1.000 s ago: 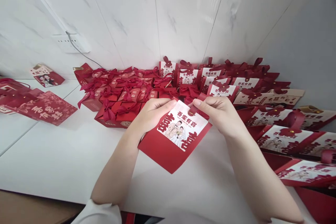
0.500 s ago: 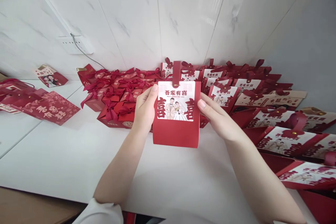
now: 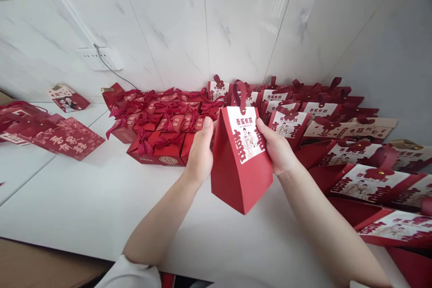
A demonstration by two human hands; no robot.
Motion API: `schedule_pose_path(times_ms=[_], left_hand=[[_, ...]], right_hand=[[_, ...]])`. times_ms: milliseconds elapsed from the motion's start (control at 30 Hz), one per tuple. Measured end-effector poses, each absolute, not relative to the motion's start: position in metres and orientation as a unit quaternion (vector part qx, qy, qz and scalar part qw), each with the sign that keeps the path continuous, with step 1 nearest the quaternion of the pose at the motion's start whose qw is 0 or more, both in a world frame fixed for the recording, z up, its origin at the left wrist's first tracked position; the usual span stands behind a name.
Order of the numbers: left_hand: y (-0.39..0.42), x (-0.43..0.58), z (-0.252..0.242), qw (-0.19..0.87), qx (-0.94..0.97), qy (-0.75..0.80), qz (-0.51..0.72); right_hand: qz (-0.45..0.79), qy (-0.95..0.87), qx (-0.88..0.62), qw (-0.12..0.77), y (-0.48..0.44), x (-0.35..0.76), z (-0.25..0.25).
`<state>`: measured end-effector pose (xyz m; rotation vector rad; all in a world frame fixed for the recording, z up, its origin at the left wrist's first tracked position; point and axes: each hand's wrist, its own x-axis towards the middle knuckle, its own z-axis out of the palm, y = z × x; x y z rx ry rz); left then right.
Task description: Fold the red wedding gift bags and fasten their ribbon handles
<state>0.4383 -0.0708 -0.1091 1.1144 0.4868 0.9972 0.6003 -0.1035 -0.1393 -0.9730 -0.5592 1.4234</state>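
Observation:
A red paper gift box (image 3: pixel 243 175) with a strap handle on top is held up above the white table, turned so that its front and left side show. The front carries a white panel printed with a bridal couple and Chinese characters. My left hand (image 3: pixel 201 153) is at the box's left edge, thumb up, its fingers mostly hidden behind it. On the opposite side my right hand (image 3: pixel 276 148) grips the box, with the thumb on the front edge and the other fingers out of sight.
Behind stand rows of small red boxes with ribbons (image 3: pixel 162 121). Similar gift boxes (image 3: pixel 364 180) fill the right side. Flat-sided red bags (image 3: pixel 74 137) lie at left, near a small photo-printed box (image 3: pixel 69 98). A tiled wall with a socket (image 3: pixel 101 58) rises behind the white table (image 3: pixel 101 202).
The gift box has turned from facing me squarely to an angle, so its left side now shows. Both hands have shifted slightly right with it.

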Motion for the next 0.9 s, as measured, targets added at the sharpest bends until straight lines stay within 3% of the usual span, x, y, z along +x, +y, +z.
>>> schedule_pose_path(times_ms=[233, 500, 767, 900], left_hand=[[-0.061, 0.438, -0.115, 0.646, 0.505, 0.278, 0.501], [-0.042, 0.432, -0.115, 0.669, 0.488, 0.294, 0.476], [-0.047, 0.427, -0.109, 0.624, 0.597, 0.267, 0.428], [-0.054, 0.424, -0.103, 0.586, 0.667, 0.3, 0.349]], right_hand=[[0.519, -0.338, -0.45, 0.643, -0.108, 0.594, -0.141], [0.389, -0.421, -0.492, 0.655, -0.122, 0.584, -0.132], [0.308, -0.487, -0.498, 0.648, -0.128, 0.595, -0.122], [0.277, -0.528, -0.49, 0.635, -0.132, 0.603, -0.113]])
